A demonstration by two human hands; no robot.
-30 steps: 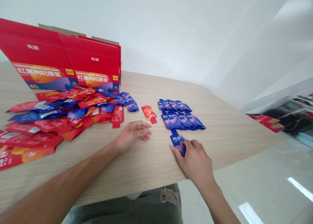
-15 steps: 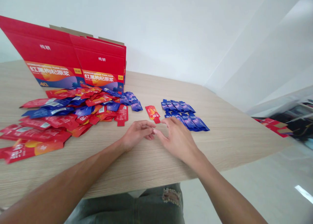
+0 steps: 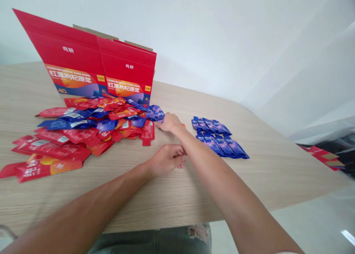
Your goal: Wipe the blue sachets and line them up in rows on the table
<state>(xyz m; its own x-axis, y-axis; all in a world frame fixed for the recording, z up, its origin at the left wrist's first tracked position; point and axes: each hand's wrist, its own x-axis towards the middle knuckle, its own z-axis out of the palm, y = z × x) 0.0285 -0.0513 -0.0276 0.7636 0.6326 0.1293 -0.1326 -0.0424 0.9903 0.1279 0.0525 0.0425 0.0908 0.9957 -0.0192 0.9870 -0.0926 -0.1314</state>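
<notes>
My right hand reaches forward to the right end of a mixed pile of sachets. Its fingers are closed on a blue sachet there, and the fingertips are partly hidden. My left hand rests lower on the table with loosely curled, slightly parted fingers, and nothing shows in it. It lies just left of my right forearm. A single red sachet is almost wholly covered by that forearm. To the right, blue sachets lie in two overlapping rows, a back row and a front row.
Red sachets and blue ones are heaped on the left of the wooden table. Behind them stands a red printed carton against the white wall. Red boxes and dark items are blurred at far right.
My right hand has moved forward and left from beside my left hand to the pile's right end, closing on a blue sachet. Its forearm now covers the single red sachet. The view has shifted slightly.
</notes>
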